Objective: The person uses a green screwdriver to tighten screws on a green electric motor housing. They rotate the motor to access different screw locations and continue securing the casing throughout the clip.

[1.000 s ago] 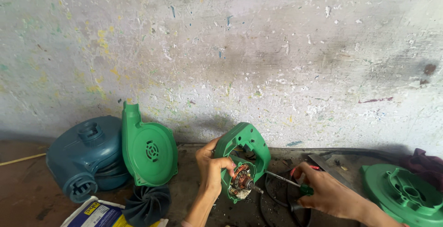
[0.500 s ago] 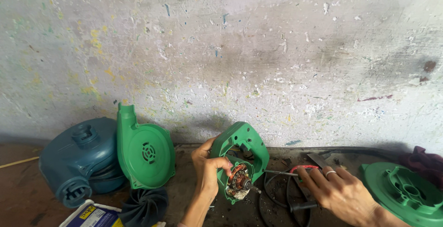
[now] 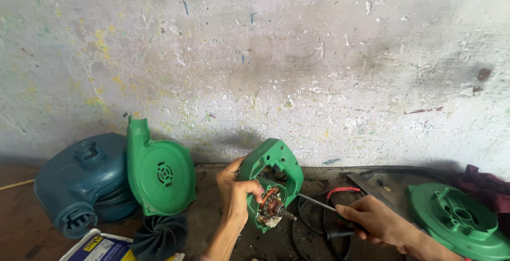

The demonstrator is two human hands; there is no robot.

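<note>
The motor housing (image 3: pixel 272 172) is matt green plastic with copper windings and bare metal at its core; the screwdriver (image 3: pixel 317 203) shaft is shiny metal; the blower casing (image 3: pixel 87 182) is dull teal plastic; the wall (image 3: pixel 276 59) is rough, chipped, paint-flecked plaster

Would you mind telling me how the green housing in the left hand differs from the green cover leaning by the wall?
The green housing is gripped upright by the left hand; the green cover stands untouched, leaning against a dark blue blower casing. The housing is open, showing a copper-wound motor that the right hand probes with a screwdriver; the cover shows a closed face with a small vent. Both are green plastic.
</note>
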